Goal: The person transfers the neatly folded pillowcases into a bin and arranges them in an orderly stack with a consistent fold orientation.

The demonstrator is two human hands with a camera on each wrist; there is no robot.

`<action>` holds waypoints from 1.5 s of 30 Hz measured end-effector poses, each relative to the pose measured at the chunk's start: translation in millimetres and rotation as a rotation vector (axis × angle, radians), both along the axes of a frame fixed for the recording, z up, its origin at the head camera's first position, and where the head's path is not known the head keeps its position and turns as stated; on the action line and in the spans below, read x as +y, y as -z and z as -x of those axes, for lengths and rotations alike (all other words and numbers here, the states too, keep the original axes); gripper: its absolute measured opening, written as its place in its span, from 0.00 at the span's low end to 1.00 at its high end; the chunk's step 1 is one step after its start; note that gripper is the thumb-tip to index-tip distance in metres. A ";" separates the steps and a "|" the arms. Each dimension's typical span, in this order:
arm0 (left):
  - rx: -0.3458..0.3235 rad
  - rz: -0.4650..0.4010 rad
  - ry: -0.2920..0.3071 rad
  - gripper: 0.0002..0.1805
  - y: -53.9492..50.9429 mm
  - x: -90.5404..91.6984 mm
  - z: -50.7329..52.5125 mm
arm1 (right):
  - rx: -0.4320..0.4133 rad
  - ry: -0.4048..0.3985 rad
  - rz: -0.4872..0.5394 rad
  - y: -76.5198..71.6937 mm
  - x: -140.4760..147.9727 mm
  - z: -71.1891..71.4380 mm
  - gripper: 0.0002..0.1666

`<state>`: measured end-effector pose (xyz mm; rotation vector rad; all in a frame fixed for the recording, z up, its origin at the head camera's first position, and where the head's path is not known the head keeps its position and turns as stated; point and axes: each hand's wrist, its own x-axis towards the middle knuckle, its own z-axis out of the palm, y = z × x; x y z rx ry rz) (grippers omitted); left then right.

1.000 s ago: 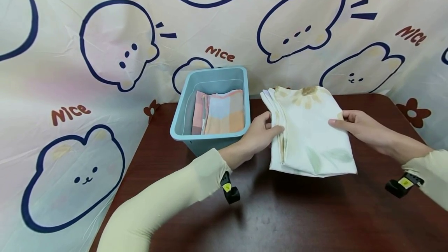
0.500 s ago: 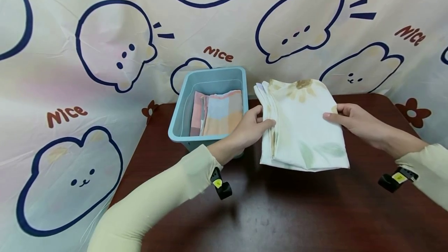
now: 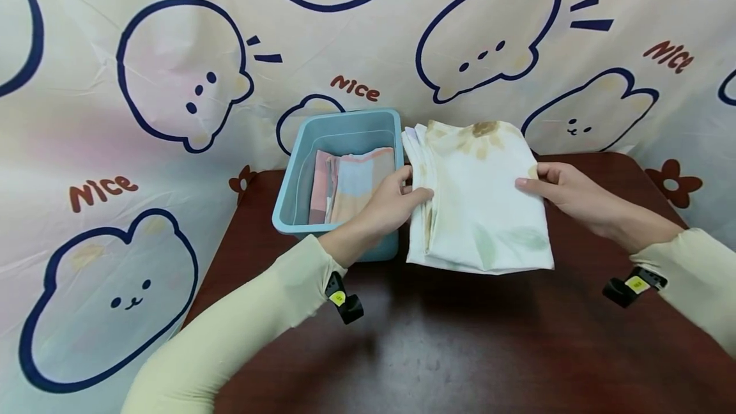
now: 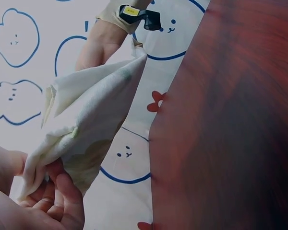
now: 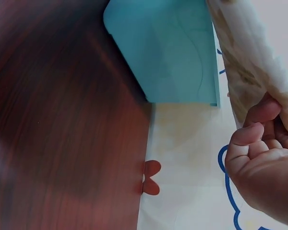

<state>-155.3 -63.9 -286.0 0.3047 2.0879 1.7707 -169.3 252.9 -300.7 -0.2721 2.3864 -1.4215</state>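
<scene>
A folded white cloth [image 3: 477, 203] printed with a brown-yellow flower and pale green leaves is held up above the table. My left hand [image 3: 386, 200] pinches its layered left edge, thumb in front. On the opposite side my right hand [image 3: 566, 193] pinches the right edge, thumb on the front face. In the left wrist view the left fingers [image 4: 67, 191] curl under the cloth [image 4: 96, 105]. Just left of the cloth stands a light blue bin [image 3: 290, 206]. Inside it lie folded pastel checked cloths [image 3: 353, 177], partly hidden by my left hand.
The dark red-brown table [image 3: 448, 337] extends beneath both arms. Behind it hangs a pale curtain [image 3: 322, 43] with cartoon outlines, reaching the table's back and left edges. The bin stands close to the back edge.
Both hands have carried the folded white cloth left and slightly up, closer to the bin. The grip on each edge looks unchanged. The view has shifted slightly.
</scene>
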 end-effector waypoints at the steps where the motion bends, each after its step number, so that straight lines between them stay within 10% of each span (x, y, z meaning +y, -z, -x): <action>1: -0.004 -0.002 -0.001 0.19 -0.4 -0.9 0.2 | 0.001 -0.002 0.006 -0.2 -1.1 0.0 0.24; 45: 0.007 0.114 -0.104 0.28 -15.9 -55.5 9.9 | 0.017 -0.040 0.066 -10.1 -67.3 17.3 0.26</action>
